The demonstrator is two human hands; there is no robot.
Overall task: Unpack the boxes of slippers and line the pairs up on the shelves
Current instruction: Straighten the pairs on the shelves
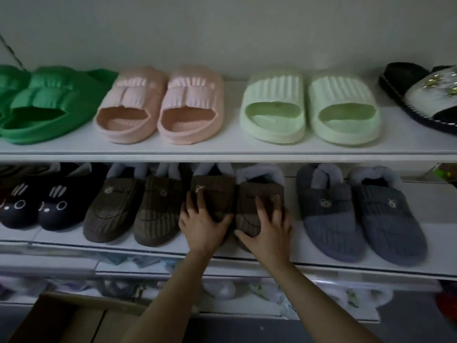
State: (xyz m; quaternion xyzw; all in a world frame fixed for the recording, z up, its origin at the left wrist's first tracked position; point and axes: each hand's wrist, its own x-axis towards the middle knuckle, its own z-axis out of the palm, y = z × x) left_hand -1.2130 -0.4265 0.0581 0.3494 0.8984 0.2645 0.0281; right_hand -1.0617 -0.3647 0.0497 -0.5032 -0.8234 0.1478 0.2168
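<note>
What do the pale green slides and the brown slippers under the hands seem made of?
Pale green slides: probably moulded foam or rubber, matte, seamless with ribbed straps. Brown slippers: ribbed knit fabric, soft; pale fleecy lining shows at the collar.

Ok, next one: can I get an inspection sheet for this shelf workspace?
Surface: white upper shelf and lower shelf, both lined with slippers.
Job's things: brown pair under the hands; olive-brown pair, black pair, grey pair beside it; green pair, pink pair, mint pair above.
Clutter: cardboard box at bottom left; bagged items under the lower shelf.
Grips: left hand and right hand each flat on one brown slipper.
Cables: thin dark line top left, unclear what.
Surroundings: plain wall.
</note>
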